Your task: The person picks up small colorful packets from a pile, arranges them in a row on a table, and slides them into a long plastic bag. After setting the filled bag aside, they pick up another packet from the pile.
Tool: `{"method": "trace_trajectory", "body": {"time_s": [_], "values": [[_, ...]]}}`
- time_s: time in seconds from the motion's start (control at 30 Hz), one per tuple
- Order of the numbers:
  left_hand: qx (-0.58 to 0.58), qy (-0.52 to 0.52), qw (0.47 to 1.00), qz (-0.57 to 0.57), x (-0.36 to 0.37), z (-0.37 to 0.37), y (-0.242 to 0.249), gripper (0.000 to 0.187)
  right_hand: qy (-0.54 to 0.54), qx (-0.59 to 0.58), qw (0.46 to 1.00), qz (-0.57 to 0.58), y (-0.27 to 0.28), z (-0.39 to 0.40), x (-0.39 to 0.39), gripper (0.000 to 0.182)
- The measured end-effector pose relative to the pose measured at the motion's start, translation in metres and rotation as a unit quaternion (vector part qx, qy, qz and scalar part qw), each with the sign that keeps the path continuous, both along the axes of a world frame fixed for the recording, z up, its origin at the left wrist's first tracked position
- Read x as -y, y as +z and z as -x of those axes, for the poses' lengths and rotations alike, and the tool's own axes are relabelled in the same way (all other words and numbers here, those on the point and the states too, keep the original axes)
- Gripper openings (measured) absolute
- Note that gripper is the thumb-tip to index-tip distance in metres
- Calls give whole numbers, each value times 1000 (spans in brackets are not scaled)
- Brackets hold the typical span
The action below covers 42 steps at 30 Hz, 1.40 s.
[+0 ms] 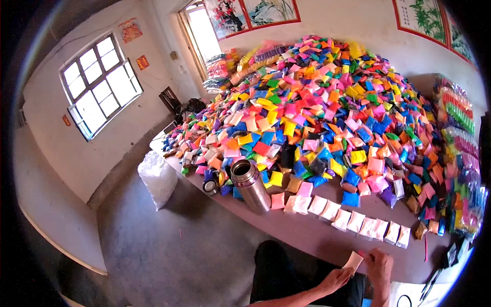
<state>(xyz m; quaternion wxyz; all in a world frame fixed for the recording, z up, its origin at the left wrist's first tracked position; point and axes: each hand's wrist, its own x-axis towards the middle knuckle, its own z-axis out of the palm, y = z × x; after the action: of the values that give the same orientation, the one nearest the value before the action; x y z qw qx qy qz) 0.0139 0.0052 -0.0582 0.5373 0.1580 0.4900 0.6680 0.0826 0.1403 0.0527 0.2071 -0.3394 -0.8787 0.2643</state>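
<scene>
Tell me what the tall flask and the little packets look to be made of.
The flask looks like brushed steel: grey, with a dull sheen and an open mouth. The packets seem to be thin clear plastic over coloured filling, going by their glossy glints, though they are too small to be sure.

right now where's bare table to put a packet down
Bare table runs between the row of pale packets and the hands, and beside the steel flask toward the near edge. Behind the row, the heap of coloured packets crowds everything.
</scene>
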Motion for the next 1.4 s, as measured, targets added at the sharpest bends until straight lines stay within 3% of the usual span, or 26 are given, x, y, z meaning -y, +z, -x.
{"method": "trace_trajectory", "body": {"time_s": [0.03,0.1,0.23,0.27,0.3,0.33,0.37,0.4,0.43,0.47,0.53,0.6,0.67,0.87,1.07,1.13,1.2,1.27,1.4], "values": [[0,0,1000,0,-2,-2,1,44,38,11,998,-43,-12,0,4,17],[150,45,987,-44,-6,-6,2,40,57,24,997,-47,-4,4,17,17],[197,-7,980,3,-6,2,-14,42,58,11,996,-65,9,16,23,25],[-213,87,970,-76,-6,1,-11,46,52,22,997,-54,7,17,21,27],[-581,163,784,-143,-5,4,8,49,48,28,997,-53,4,20,19,27],[-294,-96,949,61,0,24,23,57,28,34,997,-56,-2,24,16,29],[-265,-38,961,73,-3,18,19,60,1,46,997,-59,-7,20,11,30],[-272,-62,953,121,-5,21,26,63,-2,48,999,-19,-3,19,7,32],[-273,-22,954,124,-4,18,32,65,-9,62,998,23,2,19,3,31],[-291,3,953,88,1,19,34,64,-37,91,995,-36,-4,16,0,29],[-167,-32,981,92,6,19,42,63,-71,4,997,9,0,8,-6,22],[-152,-37,986,57,10,18,30,60,-39,-19,999,11,7,-3,-3,17],[9,-59,997,48,10,20,47,46,13,-52,997,46,12,-8,10,13],[22,-67,995,76,7,25,60,49,54,-38,997,-47,-8,-7,22,18],[-13,-65,996,53,8,23,60,48,-51,-14,997,-47,-9,-7,10,25],[4,-35,995,91,8,22,66,52,-72,8,997,-32,-6,-14,-2,20],[7,-35,996,80,10,20,59,51,-54,-21,998,3,1,-13,-1,19],[13,-34,997,72,12,18,54,49,44,-66,996,-44,6,-7,8,19],[11,-52,997,62,9,19,57,39,101,1,992,-79,11,4,15,18]]}}
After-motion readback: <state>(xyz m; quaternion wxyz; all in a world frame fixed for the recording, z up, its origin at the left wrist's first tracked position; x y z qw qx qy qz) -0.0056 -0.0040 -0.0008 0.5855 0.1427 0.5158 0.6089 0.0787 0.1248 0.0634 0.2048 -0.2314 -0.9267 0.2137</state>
